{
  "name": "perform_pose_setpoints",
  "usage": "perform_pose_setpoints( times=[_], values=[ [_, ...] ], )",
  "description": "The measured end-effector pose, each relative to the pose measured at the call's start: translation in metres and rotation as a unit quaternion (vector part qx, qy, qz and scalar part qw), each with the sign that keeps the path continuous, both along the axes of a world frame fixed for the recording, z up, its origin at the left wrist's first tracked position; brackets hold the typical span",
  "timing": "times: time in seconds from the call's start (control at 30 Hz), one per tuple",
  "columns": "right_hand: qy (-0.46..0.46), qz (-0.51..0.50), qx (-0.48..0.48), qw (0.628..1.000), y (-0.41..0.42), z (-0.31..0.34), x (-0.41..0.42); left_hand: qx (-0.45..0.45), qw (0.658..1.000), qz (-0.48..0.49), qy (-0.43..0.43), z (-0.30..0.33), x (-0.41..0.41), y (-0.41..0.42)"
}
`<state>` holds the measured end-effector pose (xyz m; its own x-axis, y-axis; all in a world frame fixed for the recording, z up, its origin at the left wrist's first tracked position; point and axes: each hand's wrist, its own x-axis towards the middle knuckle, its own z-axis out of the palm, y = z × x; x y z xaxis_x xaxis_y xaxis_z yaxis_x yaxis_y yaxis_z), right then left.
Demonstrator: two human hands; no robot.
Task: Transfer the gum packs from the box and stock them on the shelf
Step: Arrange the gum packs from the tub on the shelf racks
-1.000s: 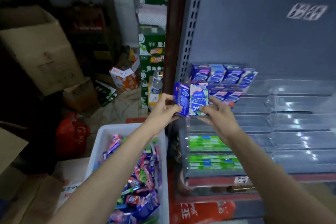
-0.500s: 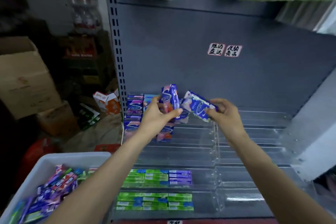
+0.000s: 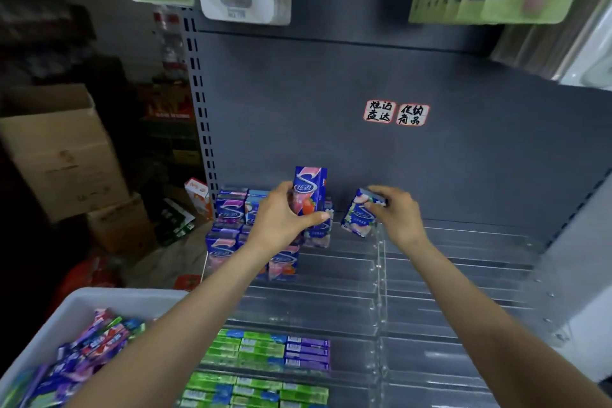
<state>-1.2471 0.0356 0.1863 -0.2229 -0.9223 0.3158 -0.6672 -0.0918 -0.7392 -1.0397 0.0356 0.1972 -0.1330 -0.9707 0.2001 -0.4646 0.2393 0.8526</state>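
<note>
Clear tiered shelf (image 3: pixel 447 278) stood against a grey back panel (image 3: pixel 331 102); cardboard boxes (image 3: pixel 63 155) sat far left. Left hand (image 3: pixel 281 218) gripped an upright gum pack (image 3: pixel 309 189); right hand (image 3: pixel 394 212) pinched another pack (image 3: pixel 359 217).

Grey metal shelf (image 3: pixel 430 175) with perforated upright at left and tiered clear acrylic dividers (image 3: pixel 379 271) forming stepped rows. Back rows at left hold upright blue-and-pink gum packs (image 3: pixel 228 208), standing side by side, some in front one step lower. Front rows at lower left hold flat green gum packs (image 3: pixel 245 348) lying in lines, with a few purple flat packs (image 3: pixel 308 353) just beside them. Two handwritten labels (image 3: pixel 395 113) stuck on the back panel.
</note>
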Motion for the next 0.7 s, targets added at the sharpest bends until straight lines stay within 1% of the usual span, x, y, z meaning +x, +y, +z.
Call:
perform_pose_setpoints(
  times=[0.1, 0.2, 0.43, 0.6, 0.7],
  values=[
    [0.079, 0.018, 0.029, 0.996, -0.013, -0.009, 0.006, 0.005, 1.0, 0.013, -0.006, -0.003, 0.002, -0.001],
    [0.122, 0.045, 0.038, 0.991, -0.019, -0.019, 0.012, 0.008, 1.0, 0.02, -0.011, -0.007, 0.006, -0.001],
    [0.146, 0.028, -0.015, 0.989, -0.024, -0.029, 0.018, 0.003, 1.0, 0.018, -0.019, -0.01, 0.008, 0.001],
    [0.114, 0.029, -0.037, 0.992, -0.023, -0.033, 0.015, 0.005, 1.0, 0.015, -0.02, -0.011, 0.004, 0.003],
    [0.121, 0.038, -0.042, 0.991, -0.025, -0.034, 0.013, 0.002, 1.0, 0.016, -0.023, -0.009, 0.0, 0.003]
  ],
)
